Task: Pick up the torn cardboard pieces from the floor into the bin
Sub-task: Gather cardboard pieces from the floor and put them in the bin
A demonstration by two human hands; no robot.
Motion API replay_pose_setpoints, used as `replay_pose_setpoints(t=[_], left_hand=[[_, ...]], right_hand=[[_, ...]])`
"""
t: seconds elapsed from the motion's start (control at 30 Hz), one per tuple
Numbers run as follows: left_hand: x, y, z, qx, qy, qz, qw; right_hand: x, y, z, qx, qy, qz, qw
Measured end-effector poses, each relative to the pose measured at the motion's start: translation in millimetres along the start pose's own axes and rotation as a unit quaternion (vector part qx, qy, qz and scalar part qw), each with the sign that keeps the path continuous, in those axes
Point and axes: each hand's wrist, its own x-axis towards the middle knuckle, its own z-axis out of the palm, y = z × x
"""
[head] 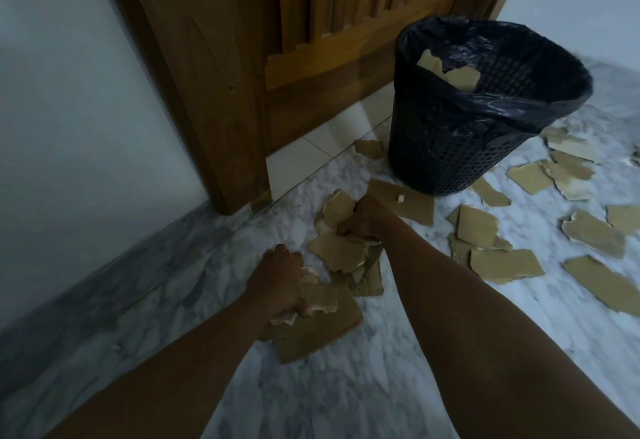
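Stooped just short of the bin (433, 148), clutching torn cardboard pieces (337, 251) in both fists: left hand (280, 276) curled round a wad farther from the bin, right hand (363, 219) clenched on more, nearer its base. Seemed wisest to grip tight, lift clear of the rim and release only above the black liner (502, 106). Left plenty more strewn beside the bin. Could not make out fingertips, buried in cardboard, nor the bin's depth beneath the scraps (450, 71) already inside.

We cannot see the fingertips of the left hand (278, 277) or right hand (363, 219) under torn brown cardboard pieces (341, 251). The right edge crops one long brown cardboard strip (602, 283).
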Motion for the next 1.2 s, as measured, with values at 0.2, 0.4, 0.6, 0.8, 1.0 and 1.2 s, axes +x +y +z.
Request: replay_pose_setpoints(t=[0.2, 0.4, 0.6, 0.8, 1.0, 1.2], left_hand=[[-10.8, 7.1, -5.8, 0.02, -0.011, -0.029, 0.999], [-13.2, 7.6, -5.2, 0.01, -0.075, -0.087, 0.993], [-13.4, 0.5, -1.1, -0.019, -0.115, -0.097, 0.988], [-18.5, 11.0, 4.2, -0.03, -0.106, -0.083, 0.99], [-19.3, 13.9, 3.9, -0.092, -0.11, -0.013, 0.99], [14.8, 74.0, -47.5, -0.198, -0.007, -0.004, 0.98]], right_hand=[[-21.6, -6.5, 3.3, 0.03, 0.022, -0.04, 0.999], [-47.2, -30.3, -45.4, 0.024, 0.036, -0.085, 0.995], [-78.5, -74.3, -182.1, -0.012, 0.118, -0.169, 0.978], [-90.3, -67.4, -284.3, 0.019, 0.157, -0.148, 0.976], [-58.3, -19.6, -290.9, 0.362, 0.246, -0.177, 0.882], [-38.9, 28.4, -320.8, 0.473, 0.456, -0.102, 0.747]])
